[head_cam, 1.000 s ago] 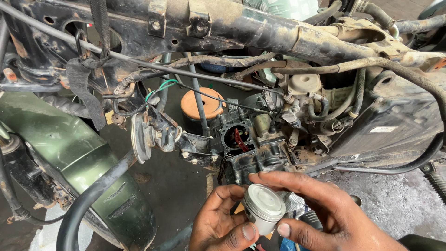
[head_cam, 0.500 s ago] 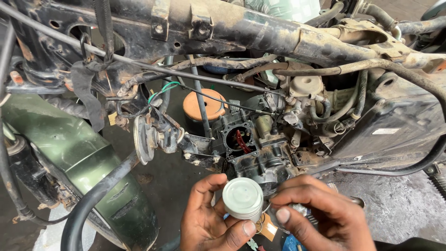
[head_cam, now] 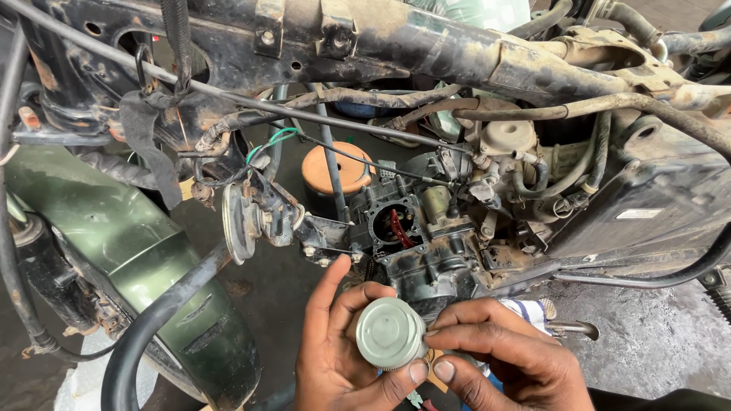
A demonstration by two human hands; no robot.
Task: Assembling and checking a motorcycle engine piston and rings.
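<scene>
Workshop floor [head_cam: 655, 342] of stained grey concrete shows at near right and beneath the vehicle; no bench or other surface carries the parts. Across the far side runs a dirty black frame tube [head_cam: 381, 42], with a thin cable [head_cam: 228, 97] slanting under it. At left sits a dark green body panel [head_cam: 129, 251], with a black hose [head_cam: 152, 335] curving over it near the lower edge. At centre, the carburettor body [head_cam: 422, 243] hangs among hoses, its round opening showing a red part inside. An orange round cap [head_cam: 339, 169] lies just beyond it, and a green wire [head_cam: 270, 141] loops to its left. A striped cloth [head_cam: 529, 310] sits just right of the hands.

At near centre, the left hand [head_cam: 335, 358] and right hand [head_cam: 502, 358] together hold a pale round piston [head_cam: 390, 333], flat face towards the camera. The left hand is partly closed, fingers curled behind the piston and thumb at its lower edge. The right hand pinches its right rim with thumb and fingertips. The piston is just below the carburettor body, clear of it.
</scene>
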